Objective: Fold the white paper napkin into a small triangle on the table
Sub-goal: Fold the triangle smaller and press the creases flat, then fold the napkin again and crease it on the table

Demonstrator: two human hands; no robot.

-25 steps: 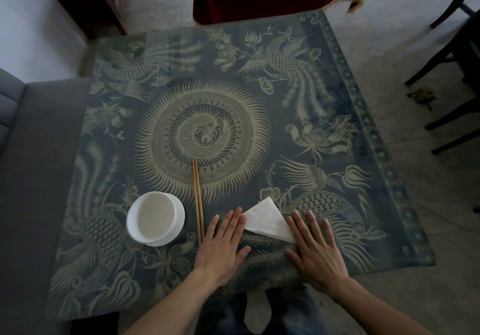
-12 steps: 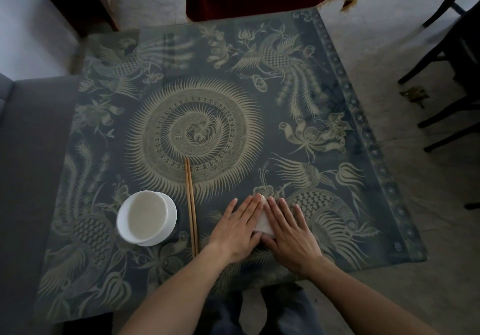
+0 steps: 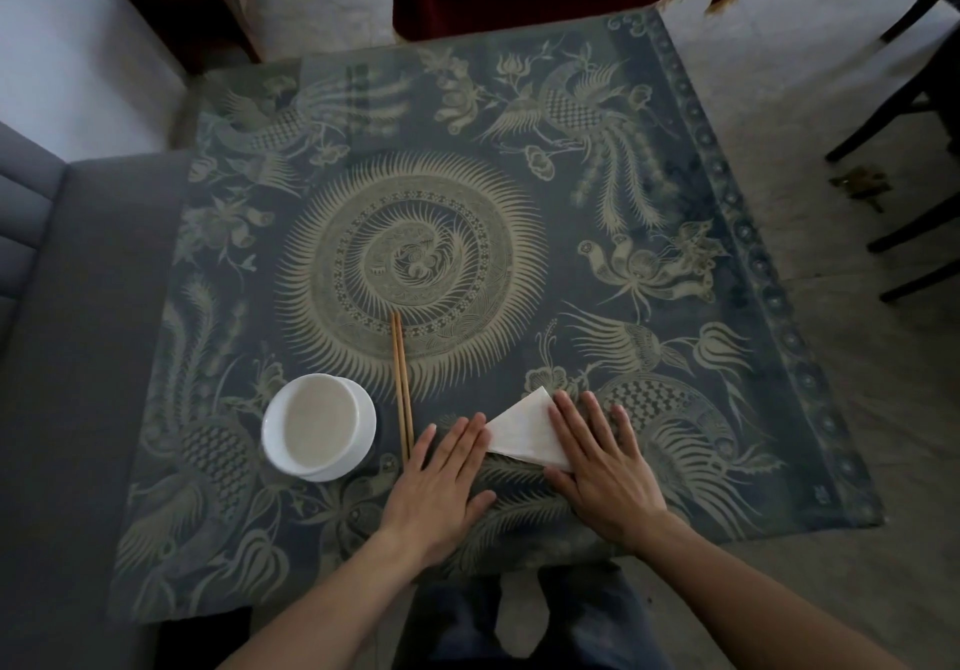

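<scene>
White napkin (image 3: pixel 524 433) folded triangular on table (image 3: pixel 675 232); left hand (image 3: pixel 441 482), right hand (image 3: pixel 605 472) flat, flanking it, touching edges.

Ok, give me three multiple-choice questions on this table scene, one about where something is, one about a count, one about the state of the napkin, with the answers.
1. Where do the chopsticks lie?
A. between the bowl and the napkin
B. inside the bowl
C. right of the napkin

2. How many bowls are on the table?
A. one
B. two
C. three

3. What state is the napkin in?
A. crumpled into a ball
B. folded into a triangle
C. spread open as a full square

Answers: 1 A, the bowl sits to their left and the napkin to their right. 2 A, only one white bowl shows. 3 B, it lies flat with three corners between the left hand and the right hand.
</scene>
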